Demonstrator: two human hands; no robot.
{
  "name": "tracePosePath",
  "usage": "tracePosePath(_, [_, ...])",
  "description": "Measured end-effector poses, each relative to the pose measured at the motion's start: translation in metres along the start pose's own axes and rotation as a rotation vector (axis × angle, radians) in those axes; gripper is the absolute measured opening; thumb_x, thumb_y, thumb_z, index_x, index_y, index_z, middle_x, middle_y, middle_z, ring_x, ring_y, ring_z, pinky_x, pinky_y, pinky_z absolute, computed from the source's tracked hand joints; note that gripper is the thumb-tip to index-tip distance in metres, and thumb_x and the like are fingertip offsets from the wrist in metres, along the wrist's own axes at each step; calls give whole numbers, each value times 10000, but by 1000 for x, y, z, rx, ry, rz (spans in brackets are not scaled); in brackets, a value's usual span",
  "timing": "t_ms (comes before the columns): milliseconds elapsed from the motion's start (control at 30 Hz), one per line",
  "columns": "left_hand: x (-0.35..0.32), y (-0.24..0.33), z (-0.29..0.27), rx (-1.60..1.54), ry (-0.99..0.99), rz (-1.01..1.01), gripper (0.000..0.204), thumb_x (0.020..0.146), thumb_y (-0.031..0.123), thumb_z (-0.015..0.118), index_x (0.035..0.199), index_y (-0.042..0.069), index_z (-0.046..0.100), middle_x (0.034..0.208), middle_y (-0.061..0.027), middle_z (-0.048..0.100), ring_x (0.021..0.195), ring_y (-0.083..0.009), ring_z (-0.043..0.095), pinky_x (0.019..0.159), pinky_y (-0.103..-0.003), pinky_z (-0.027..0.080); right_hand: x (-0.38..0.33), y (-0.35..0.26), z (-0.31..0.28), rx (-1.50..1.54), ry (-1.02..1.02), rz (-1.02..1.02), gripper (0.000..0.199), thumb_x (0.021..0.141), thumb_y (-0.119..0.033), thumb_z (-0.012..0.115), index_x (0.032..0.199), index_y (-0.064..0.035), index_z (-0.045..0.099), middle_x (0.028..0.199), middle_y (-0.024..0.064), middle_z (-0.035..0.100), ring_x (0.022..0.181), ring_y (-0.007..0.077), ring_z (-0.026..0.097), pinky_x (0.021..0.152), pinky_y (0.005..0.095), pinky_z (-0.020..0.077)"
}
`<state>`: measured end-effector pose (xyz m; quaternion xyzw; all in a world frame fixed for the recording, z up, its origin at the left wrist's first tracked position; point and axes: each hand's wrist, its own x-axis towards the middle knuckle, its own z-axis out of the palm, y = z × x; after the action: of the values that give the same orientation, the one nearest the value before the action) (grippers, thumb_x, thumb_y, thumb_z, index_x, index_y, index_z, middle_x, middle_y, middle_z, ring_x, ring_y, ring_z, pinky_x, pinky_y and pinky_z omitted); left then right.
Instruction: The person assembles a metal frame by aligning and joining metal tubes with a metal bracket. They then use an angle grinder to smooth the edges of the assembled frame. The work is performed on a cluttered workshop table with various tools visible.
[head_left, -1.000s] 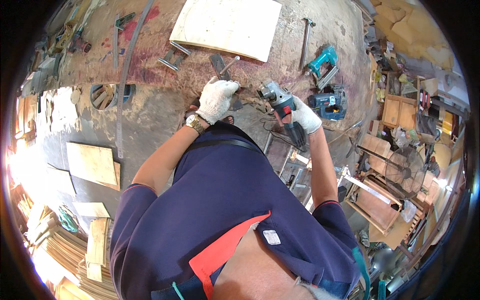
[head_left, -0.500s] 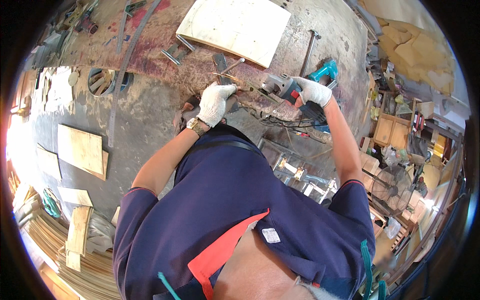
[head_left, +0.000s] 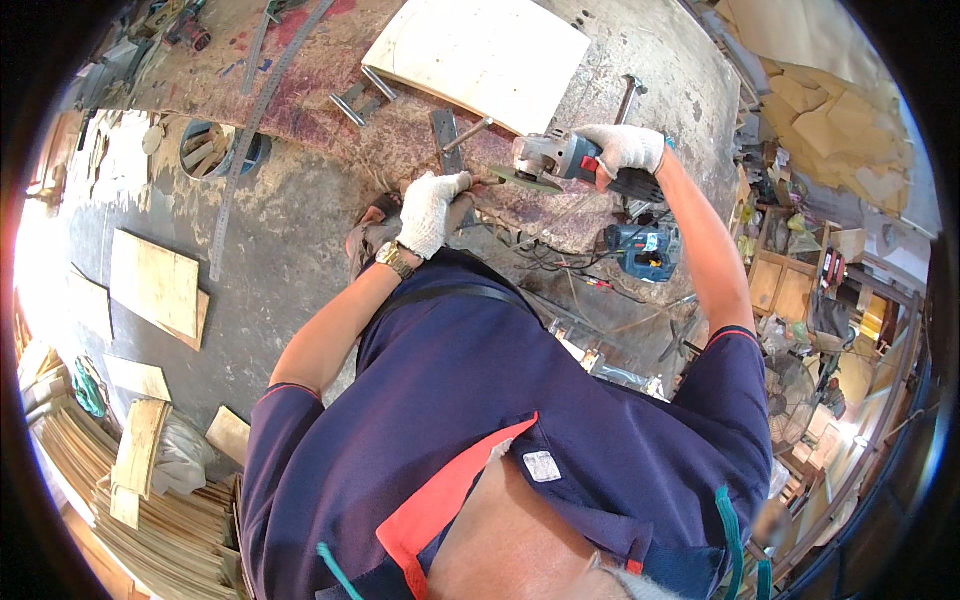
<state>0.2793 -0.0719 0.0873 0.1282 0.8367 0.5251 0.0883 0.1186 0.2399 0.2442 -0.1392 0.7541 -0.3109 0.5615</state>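
Note:
My right hand [head_left: 628,152], in a white knit glove, is closed around the body of an angle grinder [head_left: 572,158]. The grinder's disc [head_left: 527,180] lies almost flat, its edge close to the tip of a thin dark rod [head_left: 490,182]. That rod pokes out from my gloved left hand [head_left: 430,212], whose fingers are closed on it; the rest of it is hidden. Whether disc and rod touch, I cannot tell. Just beyond my left hand, a flat dark metal bar [head_left: 446,138] and a hammer-like tool with a rod handle [head_left: 470,134] lie on the worn bench [head_left: 320,120].
A pale wooden board [head_left: 480,60] and metal brackets [head_left: 362,97] lie farther back on the bench. A blue power tool [head_left: 645,250] sits by cables right of my waist. At left are a bucket of wood scraps [head_left: 222,150], a long steel ruler [head_left: 238,170] and plywood pieces [head_left: 155,285].
The grinder has shifted slightly left, and its disc has turned flatter. Sparks seen earlier near my left hand no longer show. The blue power tool has come into fuller view below my right forearm.

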Motion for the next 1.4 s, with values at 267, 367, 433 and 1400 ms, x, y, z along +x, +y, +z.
tracePosePath(267, [1,17,-8,-6,80,18,218,907,-40,703,1105,-6,787,1037,-121,824,966,-190,799,832,-307,621,-2,-8,-1,-56,26,-8,745,646,-48,731,1374,29,590,908,115,711,765,198,724,709,364,587])
tracePosePath(367, [3,17,-11,28,62,7,220,885,-48,707,1091,-27,784,1040,-140,821,959,-192,797,841,-308,617,-16,-3,16,-22,95,-13,731,640,-45,770,1353,-4,616,920,74,694,791,172,685,720,347,573])
tracePosePath(433, [3,26,-19,121,33,23,222,877,-50,710,1084,-29,786,1041,-145,820,956,-197,797,840,-306,611,-25,8,36,-1,176,-4,732,631,-41,797,1343,-28,629,932,49,679,824,161,663,734,336,564])
tracePosePath(1400, [34,48,-47,257,35,495,141,876,110,795,990,68,723,909,-102,670,865,-334,691,748,-408,546,-10,15,319,1250,1358,-195,553,727,52,771,1255,-4,617,989,103,729,857,210,731,763,365,622])
